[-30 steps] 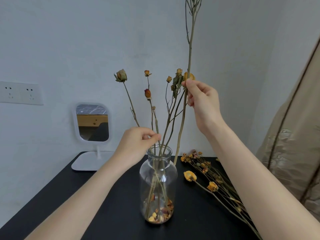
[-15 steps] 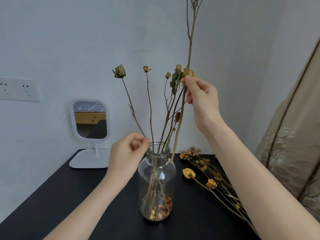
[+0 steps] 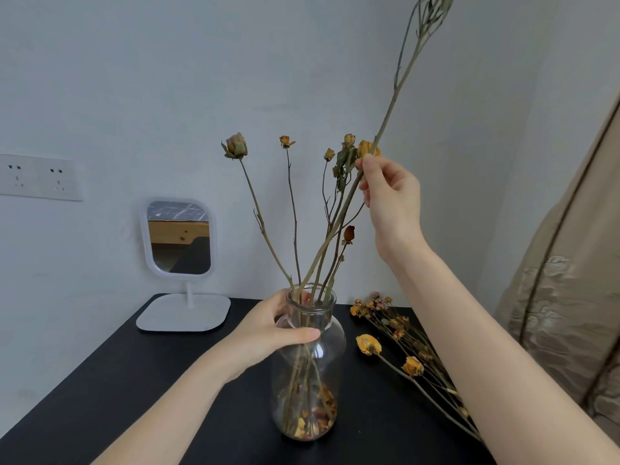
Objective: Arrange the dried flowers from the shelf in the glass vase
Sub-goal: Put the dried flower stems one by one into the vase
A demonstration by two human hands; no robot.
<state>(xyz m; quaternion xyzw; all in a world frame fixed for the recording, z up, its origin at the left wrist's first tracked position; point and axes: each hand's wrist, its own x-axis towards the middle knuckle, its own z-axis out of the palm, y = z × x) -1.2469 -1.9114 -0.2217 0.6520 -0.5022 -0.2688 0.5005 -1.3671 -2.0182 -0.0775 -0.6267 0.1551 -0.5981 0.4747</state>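
Pale wall stands behind a black table (image 3: 100, 397), with a small white mirror (image 3: 179, 236) at the far left. Near the middle of the table is the glass vase (image 3: 308, 380), holding several dried flowers. The left hand (image 3: 268, 333) grips its neck, thumb across the front and fingers curled around the back. The right hand (image 3: 391, 193) pinches a tall stem (image 3: 388, 110) between thumb and fingertips, well above the rim. This stem leans: its foot lies down and to the left of the pinch, inside the vase mouth, and its top goes up to the right, out of view. I judge the coming move must follow this slanted axis downward. The loose dried flowers (image 3: 402, 347) lie on the table just right of the vase, nearer to the right hand.
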